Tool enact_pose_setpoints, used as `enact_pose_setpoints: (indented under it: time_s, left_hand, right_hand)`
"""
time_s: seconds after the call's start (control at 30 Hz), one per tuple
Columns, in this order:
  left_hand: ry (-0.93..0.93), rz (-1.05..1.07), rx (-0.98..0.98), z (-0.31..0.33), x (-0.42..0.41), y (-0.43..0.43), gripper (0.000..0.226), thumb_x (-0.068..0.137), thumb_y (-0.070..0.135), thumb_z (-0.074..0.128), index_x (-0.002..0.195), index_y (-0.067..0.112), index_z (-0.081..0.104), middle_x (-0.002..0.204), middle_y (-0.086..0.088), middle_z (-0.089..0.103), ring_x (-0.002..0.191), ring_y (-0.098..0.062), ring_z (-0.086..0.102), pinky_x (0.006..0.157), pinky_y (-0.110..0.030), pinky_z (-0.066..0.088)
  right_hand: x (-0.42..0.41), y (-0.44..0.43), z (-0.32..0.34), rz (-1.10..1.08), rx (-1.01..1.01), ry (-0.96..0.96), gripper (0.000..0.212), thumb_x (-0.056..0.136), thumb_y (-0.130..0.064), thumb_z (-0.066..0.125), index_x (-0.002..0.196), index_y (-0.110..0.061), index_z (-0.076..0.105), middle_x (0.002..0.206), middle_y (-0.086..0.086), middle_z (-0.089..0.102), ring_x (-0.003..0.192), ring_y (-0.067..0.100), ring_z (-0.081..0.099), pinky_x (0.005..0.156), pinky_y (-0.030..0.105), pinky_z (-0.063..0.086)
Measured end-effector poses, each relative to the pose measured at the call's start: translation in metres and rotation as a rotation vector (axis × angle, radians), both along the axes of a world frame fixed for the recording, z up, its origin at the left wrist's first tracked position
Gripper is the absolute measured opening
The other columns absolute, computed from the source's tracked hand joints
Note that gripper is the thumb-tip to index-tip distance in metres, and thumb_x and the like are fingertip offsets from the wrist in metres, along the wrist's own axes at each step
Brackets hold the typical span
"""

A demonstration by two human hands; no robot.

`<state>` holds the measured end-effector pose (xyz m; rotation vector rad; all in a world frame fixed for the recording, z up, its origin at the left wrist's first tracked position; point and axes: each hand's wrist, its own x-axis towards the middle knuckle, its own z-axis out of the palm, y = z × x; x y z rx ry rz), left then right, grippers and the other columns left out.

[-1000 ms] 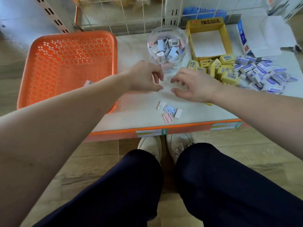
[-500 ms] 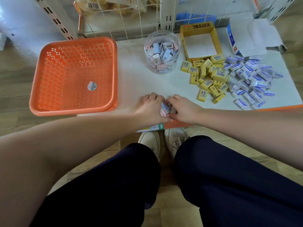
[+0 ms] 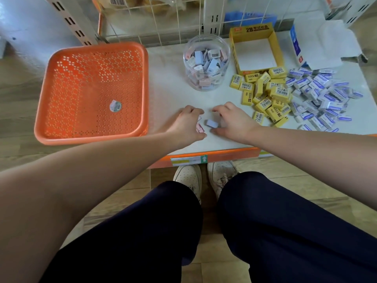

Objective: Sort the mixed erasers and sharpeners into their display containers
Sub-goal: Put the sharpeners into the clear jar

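Observation:
My left hand point(image 3: 186, 124) curls over small pink sharpeners point(image 3: 200, 128) on the white shelf point(image 3: 167, 78). My right hand point(image 3: 234, 121) faces it, fingers and thumb curled round a pale blue sharpener point(image 3: 212, 123) at its opening. Behind them a clear round jar point(image 3: 186, 58) holds several pink, blue and white sharpeners. A pile of yellow erasers point(image 3: 265, 92) lies to the right, in front of an open yellow display box point(image 3: 256, 31). Blue-and-white erasers point(image 3: 322, 94) are heaped further right, below a white and blue box point(image 3: 295, 45).
An orange perforated basket point(image 3: 91, 48) with one round sticker in it stands on the left of the shelf. A wire rack rises behind the shelf. The orange front edge point(image 3: 224, 155) of the shelf runs just above my knees and shoes.
Both hands came down from near the jar onto the few loose sharpeners near the front edge and closed round them. The view has shifted, and the hands are now slightly apart.

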<state>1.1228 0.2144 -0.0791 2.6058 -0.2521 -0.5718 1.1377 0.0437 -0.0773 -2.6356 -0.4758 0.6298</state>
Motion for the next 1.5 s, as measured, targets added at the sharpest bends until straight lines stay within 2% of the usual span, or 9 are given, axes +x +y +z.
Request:
enact_pose_setpoints:
  time_s: [0.27, 0.5, 0.63, 0.73, 0.8, 0.97, 1.2, 1.37, 1.5]
  left_hand:
    - [-0.02, 0.007, -0.034, 0.003, 0.006, 0.0, 0.059, 0.079, 0.018, 0.068, 0.134, 0.011, 0.048, 0.136, -0.007, 0.041, 0.122, -0.023, 0.044, 0.097, -0.021, 0.03]
    - [-0.089, 0.036, -0.128, 0.019, 0.018, 0.002, 0.055, 0.08, 0.02, 0.069, 0.131, 0.014, 0.05, 0.135, -0.002, 0.041, 0.117, -0.02, 0.048, 0.09, -0.015, 0.031]
    - [-0.284, 0.123, -0.322, 0.056, 0.057, 0.003, 0.053, 0.076, 0.019, 0.073, 0.125, 0.013, 0.054, 0.131, -0.004, 0.044, 0.111, -0.019, 0.052, 0.099, -0.03, 0.043]
    - [-0.386, 0.249, -0.284, 0.075, 0.085, 0.007, 0.052, 0.08, 0.021, 0.069, 0.128, 0.015, 0.051, 0.133, -0.002, 0.043, 0.109, -0.011, 0.048, 0.089, -0.012, 0.032]
    - [-0.395, 0.319, -0.264, 0.074, 0.097, 0.011, 0.051, 0.081, 0.022, 0.067, 0.129, 0.017, 0.05, 0.133, -0.001, 0.045, 0.109, -0.012, 0.051, 0.084, -0.012, 0.033]
    - [-0.375, 0.316, -0.317, 0.065, 0.109, 0.004, 0.054, 0.076, 0.021, 0.071, 0.127, 0.017, 0.053, 0.13, -0.004, 0.049, 0.114, -0.019, 0.052, 0.097, -0.032, 0.046]
    - [-0.293, 0.349, -0.4, 0.054, 0.109, 0.011, 0.058, 0.077, 0.023, 0.071, 0.13, 0.017, 0.049, 0.133, 0.001, 0.052, 0.123, -0.015, 0.048, 0.101, -0.033, 0.043]
    - [-0.147, 0.535, -0.412, 0.045, 0.104, 0.015, 0.057, 0.087, 0.019, 0.06, 0.14, 0.017, 0.038, 0.143, 0.0, 0.043, 0.127, -0.016, 0.043, 0.104, -0.029, 0.036]
    - [0.008, 0.684, -0.565, 0.049, 0.103, 0.014, 0.054, 0.092, 0.01, 0.045, 0.144, 0.019, 0.032, 0.144, -0.003, 0.042, 0.126, -0.018, 0.044, 0.096, -0.025, 0.033]
  right_hand:
    - [0.012, 0.013, 0.001, 0.015, -0.045, -0.051, 0.027, 0.087, -0.011, 0.053, 0.111, -0.004, 0.063, 0.11, 0.017, 0.049, 0.098, 0.033, 0.053, 0.086, 0.036, 0.043]
    - [0.023, 0.002, 0.016, 0.012, -0.022, -0.174, 0.023, 0.086, -0.012, 0.059, 0.105, -0.004, 0.068, 0.102, 0.018, 0.057, 0.097, 0.033, 0.055, 0.079, 0.029, 0.036]
    - [0.053, -0.005, 0.054, -0.108, 0.133, -0.391, 0.02, 0.083, -0.014, 0.064, 0.1, -0.005, 0.071, 0.099, 0.018, 0.063, 0.092, 0.033, 0.058, 0.077, 0.03, 0.038]
    - [0.082, -0.009, 0.078, -0.251, 0.166, -0.446, 0.026, 0.086, -0.022, 0.061, 0.108, -0.01, 0.068, 0.106, 0.012, 0.061, 0.096, 0.024, 0.055, 0.078, 0.026, 0.036]
    - [0.094, -0.006, 0.083, -0.341, 0.178, -0.463, 0.027, 0.087, -0.023, 0.059, 0.11, -0.011, 0.067, 0.109, 0.01, 0.062, 0.101, 0.023, 0.055, 0.08, 0.025, 0.036]
    - [0.104, 0.014, 0.08, -0.457, 0.229, -0.301, 0.03, 0.09, -0.025, 0.056, 0.117, -0.014, 0.064, 0.117, 0.003, 0.064, 0.107, 0.017, 0.058, 0.083, 0.021, 0.041]
    - [0.107, 0.014, 0.074, -0.56, 0.326, -0.261, 0.036, 0.092, -0.017, 0.05, 0.128, -0.021, 0.056, 0.124, -0.006, 0.059, 0.112, 0.006, 0.053, 0.081, 0.006, 0.031]
    - [0.103, 0.011, 0.055, -0.59, 0.3, -0.065, 0.049, 0.092, -0.019, 0.049, 0.14, -0.017, 0.04, 0.141, 0.005, 0.046, 0.129, 0.023, 0.042, 0.104, 0.031, 0.034]
    - [0.098, 0.02, 0.046, -0.555, 0.316, 0.005, 0.033, 0.088, -0.015, 0.047, 0.119, -0.015, 0.058, 0.115, 0.008, 0.062, 0.104, 0.028, 0.056, 0.079, 0.029, 0.043]
